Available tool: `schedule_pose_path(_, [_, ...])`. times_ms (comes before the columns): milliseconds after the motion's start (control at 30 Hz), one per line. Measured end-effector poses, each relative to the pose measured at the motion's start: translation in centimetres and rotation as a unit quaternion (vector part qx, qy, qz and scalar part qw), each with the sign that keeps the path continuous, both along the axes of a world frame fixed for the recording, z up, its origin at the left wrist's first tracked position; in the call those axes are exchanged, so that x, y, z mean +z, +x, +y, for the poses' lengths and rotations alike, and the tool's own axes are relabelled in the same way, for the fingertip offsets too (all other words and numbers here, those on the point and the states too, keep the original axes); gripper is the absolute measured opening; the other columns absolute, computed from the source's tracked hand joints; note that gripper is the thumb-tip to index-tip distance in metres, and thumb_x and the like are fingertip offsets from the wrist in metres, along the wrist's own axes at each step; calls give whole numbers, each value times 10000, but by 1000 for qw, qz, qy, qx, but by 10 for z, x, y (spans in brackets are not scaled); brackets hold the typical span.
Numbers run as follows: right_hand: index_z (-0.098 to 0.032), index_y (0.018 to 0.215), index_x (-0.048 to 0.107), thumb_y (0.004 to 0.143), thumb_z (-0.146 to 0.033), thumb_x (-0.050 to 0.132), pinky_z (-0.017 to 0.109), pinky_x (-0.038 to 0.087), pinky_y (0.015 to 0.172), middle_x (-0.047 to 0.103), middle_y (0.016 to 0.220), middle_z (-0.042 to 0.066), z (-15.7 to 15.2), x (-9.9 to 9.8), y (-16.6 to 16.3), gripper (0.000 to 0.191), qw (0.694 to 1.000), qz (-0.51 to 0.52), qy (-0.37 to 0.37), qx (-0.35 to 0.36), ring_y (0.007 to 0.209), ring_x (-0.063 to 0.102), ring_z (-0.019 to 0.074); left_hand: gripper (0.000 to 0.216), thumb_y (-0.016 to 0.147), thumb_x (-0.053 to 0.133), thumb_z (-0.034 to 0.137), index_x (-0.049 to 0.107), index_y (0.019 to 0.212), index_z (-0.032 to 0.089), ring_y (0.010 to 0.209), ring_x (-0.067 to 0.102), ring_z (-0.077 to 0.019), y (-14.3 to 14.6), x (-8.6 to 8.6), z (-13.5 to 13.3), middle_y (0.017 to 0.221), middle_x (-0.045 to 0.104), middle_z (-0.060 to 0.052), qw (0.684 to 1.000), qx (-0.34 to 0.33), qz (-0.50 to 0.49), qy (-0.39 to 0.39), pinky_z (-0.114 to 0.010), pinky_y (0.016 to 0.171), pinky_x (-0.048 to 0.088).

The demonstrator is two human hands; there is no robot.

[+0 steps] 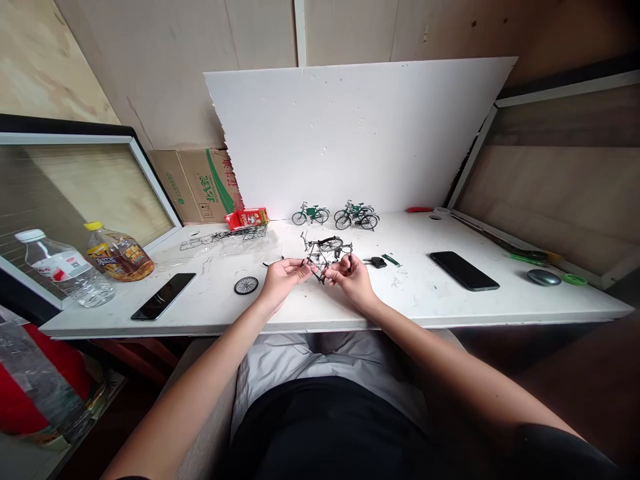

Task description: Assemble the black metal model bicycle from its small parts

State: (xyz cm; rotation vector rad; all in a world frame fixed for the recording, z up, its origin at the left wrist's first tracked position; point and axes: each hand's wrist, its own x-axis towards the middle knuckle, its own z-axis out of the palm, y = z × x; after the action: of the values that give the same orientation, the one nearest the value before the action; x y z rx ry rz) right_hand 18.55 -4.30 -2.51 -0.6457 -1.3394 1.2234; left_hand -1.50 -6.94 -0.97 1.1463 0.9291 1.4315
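Between my two hands is a small black model bicycle [326,247], held just above the white table, with one wheel on its far side. My left hand [285,280] pinches the left part of its frame between thumb and fingers. On the right part, my right hand [351,277] closes its fingertips; what lies under the fingers is partly hidden. A loose spoked wheel [246,285] lies left of my left hand. Right of my right hand are a small black part [376,262] and a green strip-shaped part [391,260].
Finished-looking green model bicycles [311,213] stand before a white board [350,133]. At left are a black sprue frame [210,239], a red packet [247,219], a phone [163,296] and two bottles [120,257]. Another phone [464,271] and a grey mouse-like object [544,277] lie right.
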Motion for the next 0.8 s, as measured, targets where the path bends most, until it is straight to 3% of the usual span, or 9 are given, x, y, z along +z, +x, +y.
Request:
schedule_pose_path(267, [-280,819,298,706,-472,924,364,563,619,714,808,-10,1,-1,-1,663,1000,0,-2,-11,674,681,199,479,680,971,457,733,941,133,998,786,-273,7,-3,-1,1016,819,-145,998,19,42,45,-473,1014,595])
schedule_pose_path(600, [-285,833,302,698,-481,897,384,565,685,689,774,-23,9,-11,-3,641,1000,-24,-19,5,688,662,202,494,656,961,240,726,1082,156,1046,774,-275,3,-19,2,1194,783,-160,988,-13,141,60,-470,1002,606])
schedule_pose_path(800, [-284,819,314,726,-421,884,398,567,739,705,790,-13,11,-13,-4,594,999,-26,1,26,732,676,211,364,711,898,227,800,1059,183,964,770,-285,8,-34,8,1108,809,-144,974,37,213,65,-451,908,623])
